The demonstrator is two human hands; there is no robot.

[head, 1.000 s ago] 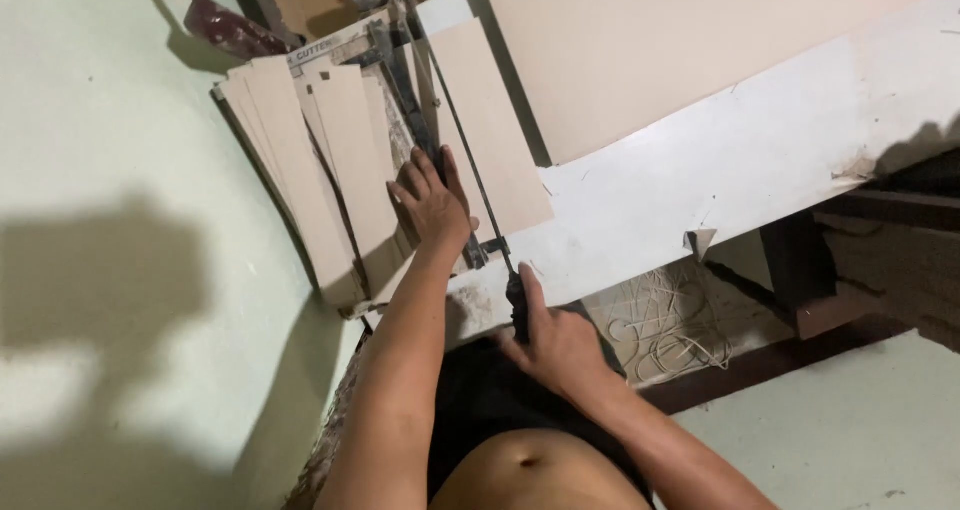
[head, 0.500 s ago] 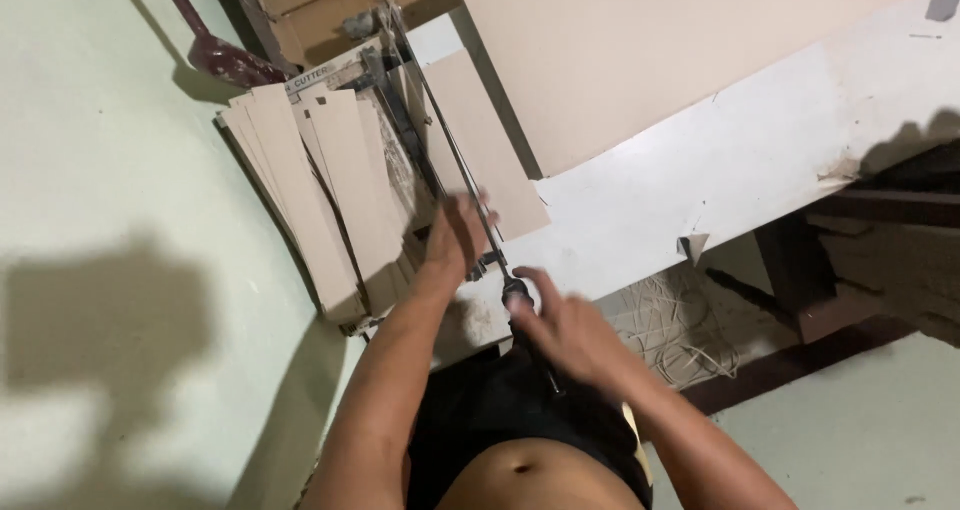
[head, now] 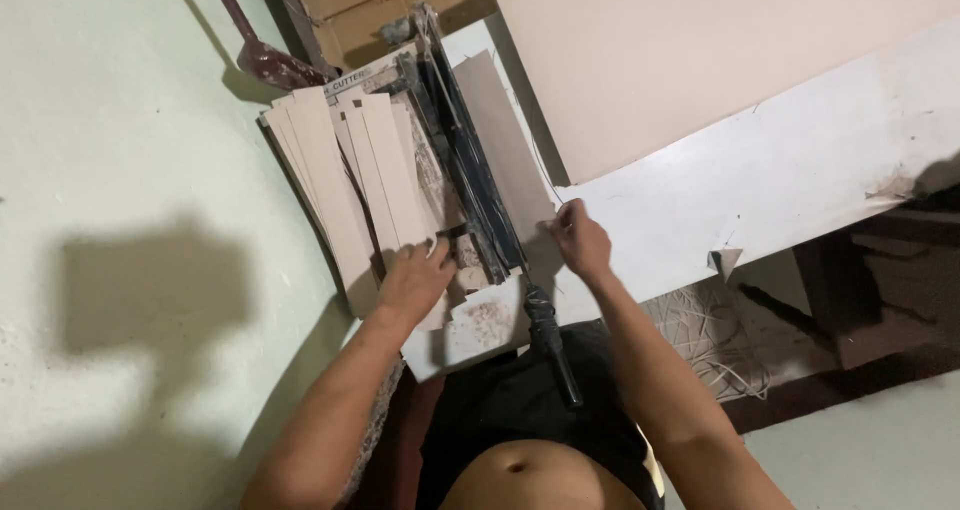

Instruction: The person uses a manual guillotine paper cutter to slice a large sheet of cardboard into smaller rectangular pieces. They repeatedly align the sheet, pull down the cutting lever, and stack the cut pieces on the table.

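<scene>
My right hand has let go of the cutter handle, which now lies free below it; its fingers pinch the near end of the beige strip beside the rail. My left hand, fingers spread flat, now presses the stack of cut strips, holding nothing.

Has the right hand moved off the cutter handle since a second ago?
Yes. The right hand left the black handle and now sits farther up, beside the cutter rail, at the tile strip's near end.
</scene>
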